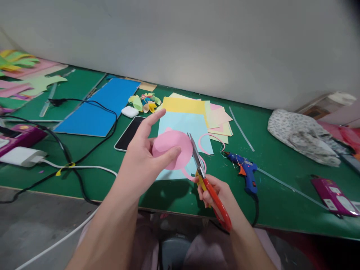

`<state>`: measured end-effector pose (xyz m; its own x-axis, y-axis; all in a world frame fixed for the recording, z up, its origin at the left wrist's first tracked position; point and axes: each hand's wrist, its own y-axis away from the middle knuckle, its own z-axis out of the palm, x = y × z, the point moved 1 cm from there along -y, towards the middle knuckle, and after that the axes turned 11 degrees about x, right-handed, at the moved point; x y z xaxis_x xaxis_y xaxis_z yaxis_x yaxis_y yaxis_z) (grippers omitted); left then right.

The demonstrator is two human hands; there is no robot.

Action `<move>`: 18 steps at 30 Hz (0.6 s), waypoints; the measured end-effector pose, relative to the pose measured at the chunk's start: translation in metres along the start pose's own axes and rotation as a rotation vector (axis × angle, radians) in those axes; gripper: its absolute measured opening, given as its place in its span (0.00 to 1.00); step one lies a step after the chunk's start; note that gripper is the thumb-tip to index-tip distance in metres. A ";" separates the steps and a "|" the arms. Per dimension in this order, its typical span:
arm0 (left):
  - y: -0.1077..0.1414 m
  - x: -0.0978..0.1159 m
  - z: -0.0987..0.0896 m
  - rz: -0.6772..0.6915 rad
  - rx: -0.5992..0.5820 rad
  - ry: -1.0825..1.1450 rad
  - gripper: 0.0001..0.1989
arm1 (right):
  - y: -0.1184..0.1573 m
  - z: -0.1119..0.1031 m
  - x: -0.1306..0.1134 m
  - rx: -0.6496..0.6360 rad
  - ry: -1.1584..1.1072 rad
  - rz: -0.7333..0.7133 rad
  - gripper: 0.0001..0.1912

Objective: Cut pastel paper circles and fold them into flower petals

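Note:
My left hand (146, 150) pinches a round piece of pink paper (173, 144), thumb on top and index finger stretched out past it. In my right hand (215, 189) is a pair of scissors (209, 183) with red and yellow handles. Its narrow blades point up and away, along the right edge of the pink circle. A thin curled strip of pink paper hangs below the circle and runs behind the blades. Beneath the hands lies a light blue sheet (182, 122), with another pink paper strip (200, 144) on its right side.
A blue glue gun (244, 168) lies to the right with a clear glue stick in it. Stacked coloured paper (221, 122) and paper petals (144, 103) lie behind. A phone (131, 133), blue board (101, 108) and cables are left. A purple power strip (334, 197) sits far right.

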<state>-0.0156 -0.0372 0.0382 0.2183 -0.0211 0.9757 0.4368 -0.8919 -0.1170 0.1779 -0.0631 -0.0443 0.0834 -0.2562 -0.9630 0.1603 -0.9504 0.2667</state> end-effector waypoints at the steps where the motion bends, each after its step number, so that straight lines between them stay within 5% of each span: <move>1: 0.000 0.000 0.000 0.000 0.001 -0.003 0.40 | 0.000 0.000 0.000 0.000 0.002 0.001 0.34; 18: -0.001 0.002 -0.001 0.021 0.037 0.063 0.36 | 0.000 0.000 0.000 0.010 0.023 -0.004 0.30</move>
<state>-0.0165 -0.0368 0.0401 0.1727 -0.0694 0.9825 0.4646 -0.8738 -0.1433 0.1779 -0.0632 -0.0439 0.1055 -0.2479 -0.9630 0.1510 -0.9532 0.2619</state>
